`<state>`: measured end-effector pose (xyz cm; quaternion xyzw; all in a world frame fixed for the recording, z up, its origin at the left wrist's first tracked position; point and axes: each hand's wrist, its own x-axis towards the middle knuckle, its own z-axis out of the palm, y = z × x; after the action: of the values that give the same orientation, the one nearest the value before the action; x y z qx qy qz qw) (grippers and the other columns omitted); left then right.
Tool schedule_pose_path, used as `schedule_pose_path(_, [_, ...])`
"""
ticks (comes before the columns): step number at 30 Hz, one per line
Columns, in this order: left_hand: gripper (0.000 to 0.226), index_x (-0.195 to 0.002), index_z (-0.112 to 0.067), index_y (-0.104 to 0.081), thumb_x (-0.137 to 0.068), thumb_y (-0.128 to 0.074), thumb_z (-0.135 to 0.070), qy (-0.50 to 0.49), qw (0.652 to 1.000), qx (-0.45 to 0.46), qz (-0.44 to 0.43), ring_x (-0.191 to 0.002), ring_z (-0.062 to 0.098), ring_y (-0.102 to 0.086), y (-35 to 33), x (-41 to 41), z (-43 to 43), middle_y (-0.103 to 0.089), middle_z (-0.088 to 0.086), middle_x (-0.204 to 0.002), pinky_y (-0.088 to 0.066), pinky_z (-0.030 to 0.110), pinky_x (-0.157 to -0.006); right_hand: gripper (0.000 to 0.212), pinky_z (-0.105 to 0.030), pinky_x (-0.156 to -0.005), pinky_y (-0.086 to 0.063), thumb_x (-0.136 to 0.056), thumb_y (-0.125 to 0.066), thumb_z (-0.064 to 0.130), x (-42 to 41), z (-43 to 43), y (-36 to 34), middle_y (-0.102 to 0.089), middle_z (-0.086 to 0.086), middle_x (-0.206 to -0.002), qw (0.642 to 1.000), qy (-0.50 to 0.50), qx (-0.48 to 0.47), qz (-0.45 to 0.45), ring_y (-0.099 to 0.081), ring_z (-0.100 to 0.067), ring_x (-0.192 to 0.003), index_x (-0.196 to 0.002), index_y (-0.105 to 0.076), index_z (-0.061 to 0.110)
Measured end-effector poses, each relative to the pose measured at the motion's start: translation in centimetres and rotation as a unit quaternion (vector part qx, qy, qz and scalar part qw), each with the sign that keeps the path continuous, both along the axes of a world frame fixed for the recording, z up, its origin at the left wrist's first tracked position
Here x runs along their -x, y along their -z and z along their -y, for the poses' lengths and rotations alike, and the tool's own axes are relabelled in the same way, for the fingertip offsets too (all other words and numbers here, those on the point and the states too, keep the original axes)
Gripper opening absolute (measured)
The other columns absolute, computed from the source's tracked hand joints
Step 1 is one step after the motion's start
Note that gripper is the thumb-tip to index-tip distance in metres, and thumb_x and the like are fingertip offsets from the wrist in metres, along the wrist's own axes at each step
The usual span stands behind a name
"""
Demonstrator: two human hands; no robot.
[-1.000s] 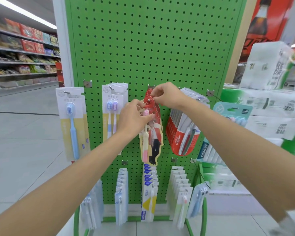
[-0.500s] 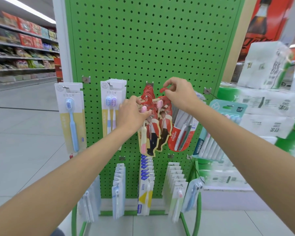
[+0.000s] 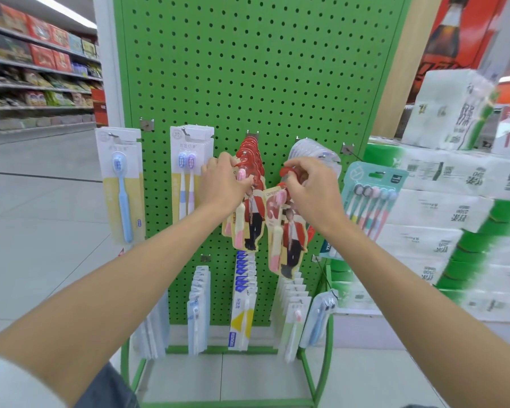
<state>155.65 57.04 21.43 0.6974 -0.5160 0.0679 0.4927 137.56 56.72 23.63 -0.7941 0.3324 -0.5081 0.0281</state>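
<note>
Two hands, one loose pack (image 3: 289, 240) off the hook (image 3: 252, 133).
Left hand (image 3: 223, 184) grips the hanging stack (image 3: 252, 222) under the hook; just right, right hand (image 3: 312, 189) pinches the loose pack's red top, long axis vertical, hook up-left of its fingers.

Red-topped toothbrush pack (image 3: 290, 240), pink brush, off the hook, hangs upright below right fingers (image 3: 301, 172) pinching its top. Matching stack (image 3: 252, 214) hooked, pinched by left fingers (image 3: 233, 173).

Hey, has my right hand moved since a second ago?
Yes. The right hand has pulled one red toothbrush pack off the hook and moved right and down from it, clear of the hanging stack.
</note>
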Motion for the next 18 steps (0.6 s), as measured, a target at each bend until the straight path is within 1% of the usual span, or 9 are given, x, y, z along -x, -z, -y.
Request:
schedule_pose_path(3, [0.048, -0.112, -0.019, -0.046, -0.079, -0.077, -0.035, -0.020, 0.999, 0.024, -0.007, -0.103, 0.021, -0.047, 0.6, 0.5, -0.8, -0.047, 0.001, -0.112, -0.046, 0.034, -0.085, 0.022, -0.031, -0.086, -0.052, -0.095, -0.054, 0.009, -0.1, -0.5, 1.5, -0.068, 0.004, -0.100, 1.000, -0.025, -0.017, -0.008, -0.059, -0.008, -0.088, -0.111, -0.070, 0.011])
schedule_pose_path(5, [0.033, -0.102, -0.020, -0.045, -0.083, -0.072, -0.027, 0.000, 0.998, 0.056, -0.022, -0.094, 0.020, -0.050, 1.7, 1.1, -2.0, -0.049, -0.002, -0.103, -0.050, 0.037, -0.080, 0.022, -0.033, -0.084, -0.054, -0.096, -0.054, 0.011, -0.3, -0.6, 2.7, -0.070, 0.002, -0.100, 0.997, -0.043, -0.057, 0.002, -0.063, -0.011, -0.089, -0.112, -0.070, 0.013])
schedule_pose_path(6, [0.024, -0.098, -0.019, -0.047, -0.086, -0.068, -0.024, 0.036, 0.997, 0.058, -0.043, -0.089, 0.019, -0.053, 2.4, 1.4, -2.8, -0.052, -0.003, -0.098, -0.050, 0.036, -0.077, 0.022, -0.032, -0.081, -0.055, -0.096, -0.055, 0.012, -0.4, -0.7, 3.4, -0.071, 0.002, -0.098, 0.995, -0.051, -0.082, 0.010, -0.065, -0.012, -0.087, -0.112, -0.069, 0.015])
schedule_pose_path(9, [0.007, -0.097, -0.020, -0.060, -0.094, -0.060, -0.027, 0.188, 0.975, -0.028, -0.112, -0.085, 0.009, -0.059, 4.9, 1.7, -5.0, -0.062, -0.006, -0.092, -0.047, 0.027, -0.076, 0.021, -0.016, -0.074, -0.051, -0.096, -0.057, 0.014, -0.7, -1.1, 5.5, -0.070, 0.007, -0.093, 0.989, -0.065, -0.133, 0.024, -0.063, -0.003, -0.082, -0.111, -0.071, 0.015])
schedule_pose_path(10, [0.012, -0.097, -0.021, -0.064, -0.096, -0.059, -0.032, 0.232, 0.962, -0.072, -0.123, -0.084, 0.004, -0.061, 5.8, 1.5, -5.6, -0.066, -0.008, -0.092, -0.046, 0.024, -0.078, 0.020, -0.011, -0.072, -0.049, -0.096, -0.058, 0.014, -0.9, -1.3, 6.3, -0.070, 0.010, -0.093, 0.986, -0.073, -0.147, 0.029, -0.062, 0.001, -0.081, -0.111, -0.071, 0.016])
schedule_pose_path(12, [0.021, -0.099, -0.022, -0.071, -0.095, -0.059, -0.039, 0.310, 0.921, -0.151, -0.180, -0.084, 0.002, -0.064, 7.3, 0.9, -6.3, -0.072, -0.008, -0.095, -0.049, 0.024, -0.081, 0.019, -0.009, -0.071, -0.048, -0.096, -0.057, 0.012, -1.2, -1.7, 7.8, -0.069, 0.013, -0.092, 0.979, -0.086, -0.177, 0.050, -0.062, 0.005, -0.079, -0.109, -0.070, 0.016])
schedule_pose_path(14, [0.024, -0.103, -0.019, -0.073, -0.095, -0.060, -0.038, 0.352, 0.879, -0.203, -0.250, -0.087, 0.007, -0.068, 8.6, 0.2, -6.5, -0.074, -0.002, -0.097, -0.055, 0.026, -0.081, 0.019, -0.011, -0.071, -0.050, -0.096, -0.056, 0.011, -1.7, -1.9, 9.4, -0.070, 0.011, -0.094, 0.972, -0.094, -0.203, 0.069, -0.064, 0.002, -0.080, -0.108, -0.070, 0.016])
schedule_pose_path(15, [0.025, -0.105, -0.018, -0.073, -0.095, -0.060, -0.036, 0.356, 0.870, -0.214, -0.267, -0.088, 0.011, -0.070, 9.3, -0.2, -6.5, -0.075, 0.000, -0.098, -0.056, 0.024, -0.079, 0.018, -0.012, -0.071, -0.050, -0.096, -0.056, 0.011, -1.9, -2.1, 10.1, -0.071, 0.009, -0.094, 0.969, -0.096, -0.213, 0.077, -0.065, -0.001, -0.080, -0.107, -0.070, 0.016])
schedule_pose_path(18, [0.026, -0.105, -0.013, -0.074, -0.095, -0.060, -0.032, 0.345, 0.870, -0.213, -0.281, -0.092, 0.016, -0.072, 11.3, -0.5, -6.2, -0.076, 0.005, -0.100, -0.056, 0.021, -0.075, 0.013, -0.014, -0.072, -0.050, -0.094, -0.061, 0.012, -2.4, -2.1, 12.1, -0.071, 0.007, -0.091, 0.961, -0.098, -0.239, 0.097, -0.065, -0.002, -0.079, -0.103, -0.070, 0.014])
